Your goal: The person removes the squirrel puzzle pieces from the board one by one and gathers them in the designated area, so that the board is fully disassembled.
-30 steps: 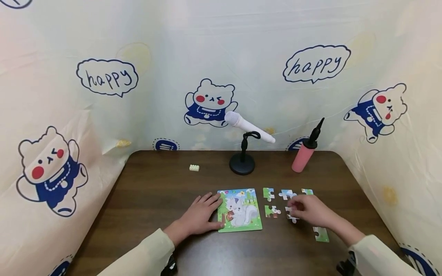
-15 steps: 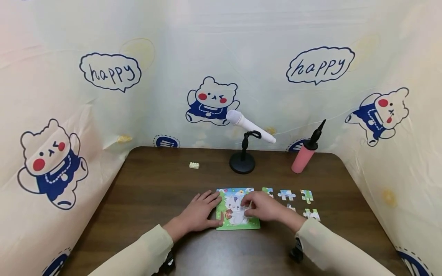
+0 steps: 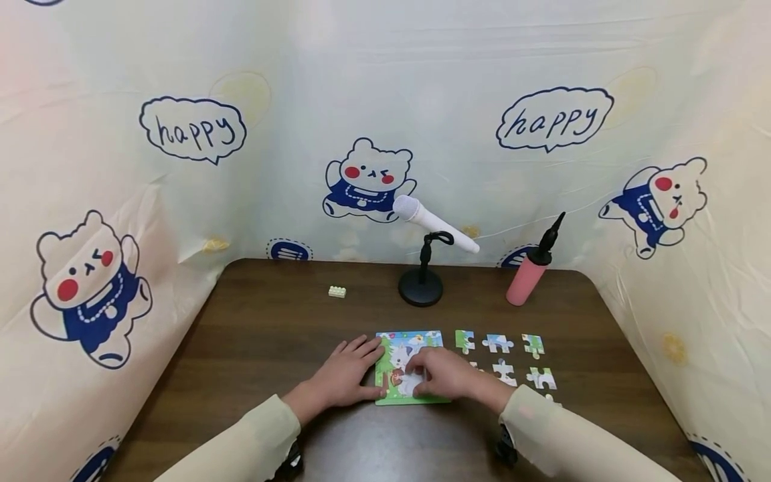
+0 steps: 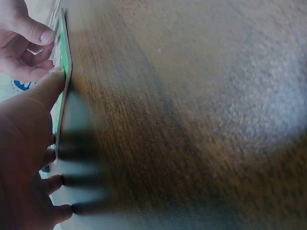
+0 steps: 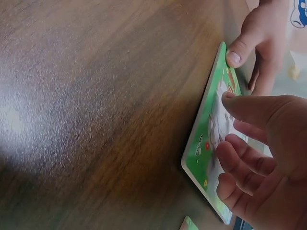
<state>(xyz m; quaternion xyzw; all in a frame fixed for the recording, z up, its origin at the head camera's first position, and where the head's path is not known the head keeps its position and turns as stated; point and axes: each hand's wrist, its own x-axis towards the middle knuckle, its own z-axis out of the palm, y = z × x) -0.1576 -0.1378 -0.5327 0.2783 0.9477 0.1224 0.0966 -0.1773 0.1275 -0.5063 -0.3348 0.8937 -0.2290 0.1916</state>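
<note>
A square picture board (image 3: 415, 402) with a white squirrel on green grass lies on the dark wooden table. My left hand (image 3: 346, 375) rests at its left edge, fingers spread and thumb along the lower left corner. Over the board's middle and right side is my right hand (image 3: 442, 373), fingers bent and thumb tip down close to the picture. In the right wrist view its thumb (image 5: 254, 106) overlaps the squirrel, with the other fingers curled beside it; I cannot tell whether a puzzle piece is between them. Several jigsaw pieces (image 3: 497, 343) lie in rows to the right, some partly covered by my right arm.
Behind the board stands a white microphone (image 3: 436, 224) on a black stand (image 3: 421, 288). A pink hand pump (image 3: 525, 281) is at the back right, a small pale toy brick (image 3: 337, 292) at the back left. A printed curtain (image 3: 289, 167) surrounds the table.
My right hand has moved left from the jigsaw pieces onto the picture board, then slightly lower and further left. My left hand has stayed at the board's left edge.
</note>
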